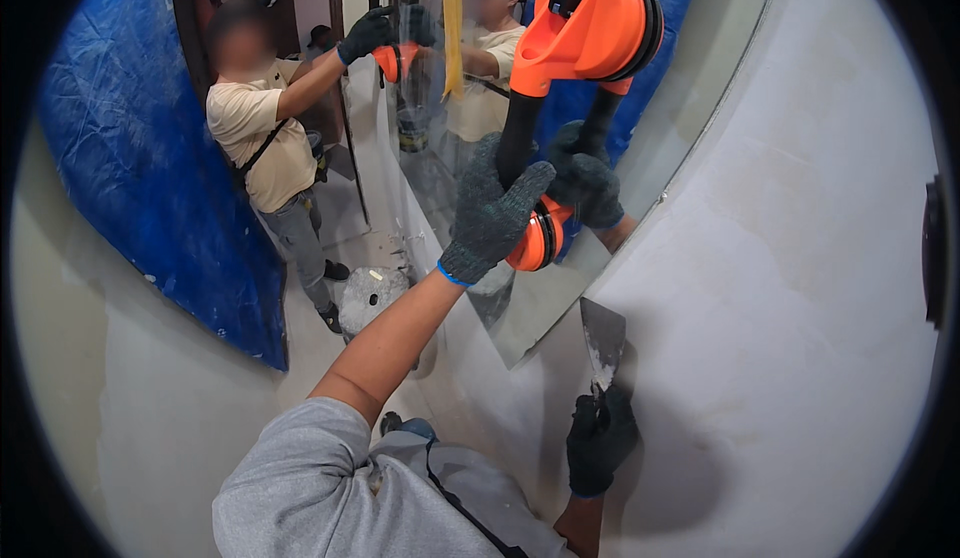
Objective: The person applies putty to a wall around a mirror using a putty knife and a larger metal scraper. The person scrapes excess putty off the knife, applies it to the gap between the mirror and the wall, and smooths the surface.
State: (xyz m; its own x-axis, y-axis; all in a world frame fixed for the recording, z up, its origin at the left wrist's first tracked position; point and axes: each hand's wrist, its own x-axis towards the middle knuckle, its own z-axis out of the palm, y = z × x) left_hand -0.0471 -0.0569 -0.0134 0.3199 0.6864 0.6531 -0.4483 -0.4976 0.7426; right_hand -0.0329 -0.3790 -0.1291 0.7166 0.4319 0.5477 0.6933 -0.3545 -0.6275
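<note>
My left hand (495,206), in a dark knitted glove, is wrapped round the black handle of an orange suction lifter (580,33). Its two cups sit on a tall mirror panel (545,320), which reflects my glove and the co-worker. My right hand (602,440), gloved too, grips a putty knife (604,338) by its handle. The blade points up along the pale wall (780,288), its tip at or close to the mirror's lower edge; I cannot tell if they touch. White residue marks the blade near the handle.
At the left a co-worker (262,148) in a cream shirt holds a second orange suction lifter (397,62) on the panel's far part. A yellow strip (453,28) hangs on the mirror. Below stands a dusty grey stool (362,308). Blue sheeting (140,168) covers the left side.
</note>
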